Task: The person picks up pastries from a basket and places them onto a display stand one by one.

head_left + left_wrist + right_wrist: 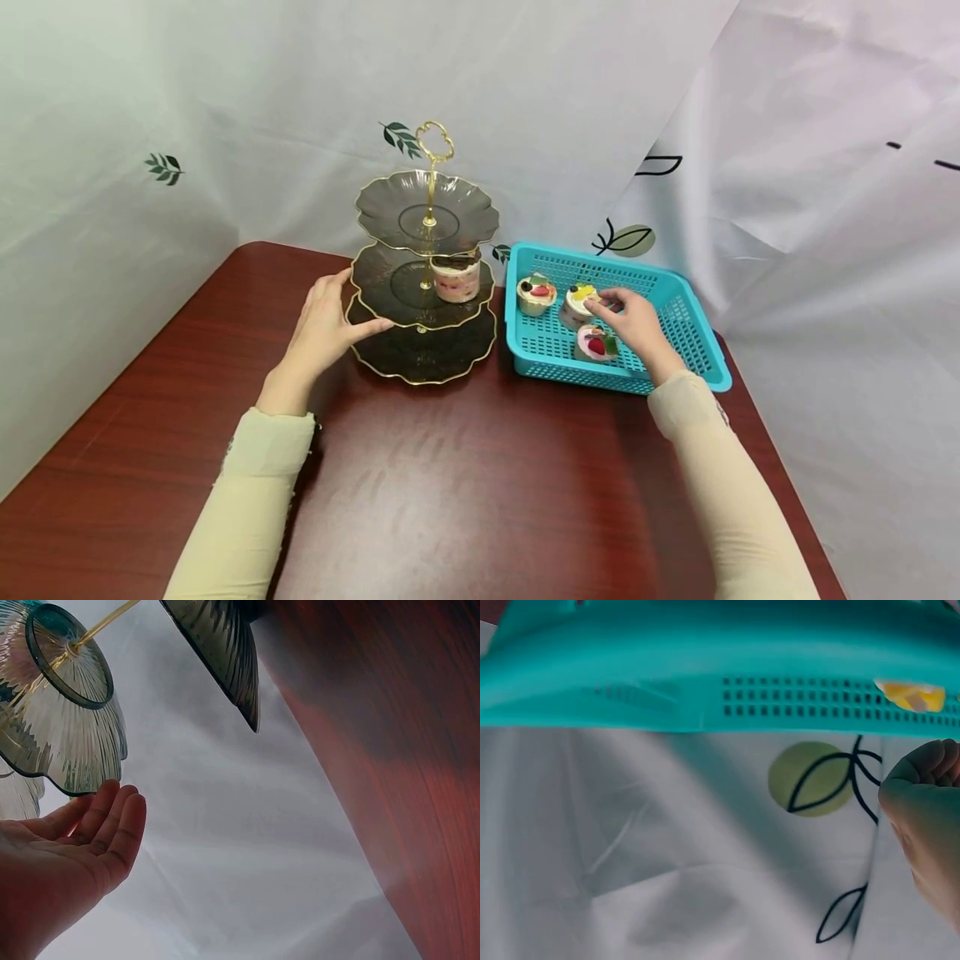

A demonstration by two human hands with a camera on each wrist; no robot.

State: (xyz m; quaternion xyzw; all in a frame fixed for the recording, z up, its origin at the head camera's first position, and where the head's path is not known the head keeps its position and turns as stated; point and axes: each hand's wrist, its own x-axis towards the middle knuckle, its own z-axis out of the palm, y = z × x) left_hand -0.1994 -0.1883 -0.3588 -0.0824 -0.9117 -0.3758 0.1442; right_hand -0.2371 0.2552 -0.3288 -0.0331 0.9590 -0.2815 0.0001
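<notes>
Round yellow-topped cream cake (574, 313) at right hand (636, 323) fingertips, can't tell if pinched; left hand (321, 327), fingers straight, touching gold-rimmed smoky tiered stand (397, 287).

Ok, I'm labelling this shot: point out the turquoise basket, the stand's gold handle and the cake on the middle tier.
Turquoise basket (562, 372), head view: front wall.
Gold handle (434, 159), head view: bottom of its loop.
Cake on the middle tier (457, 286), head view: layered side.

Possibly a booth: leaf-print sheeting (300, 92) surrounds table (450, 483).
</notes>
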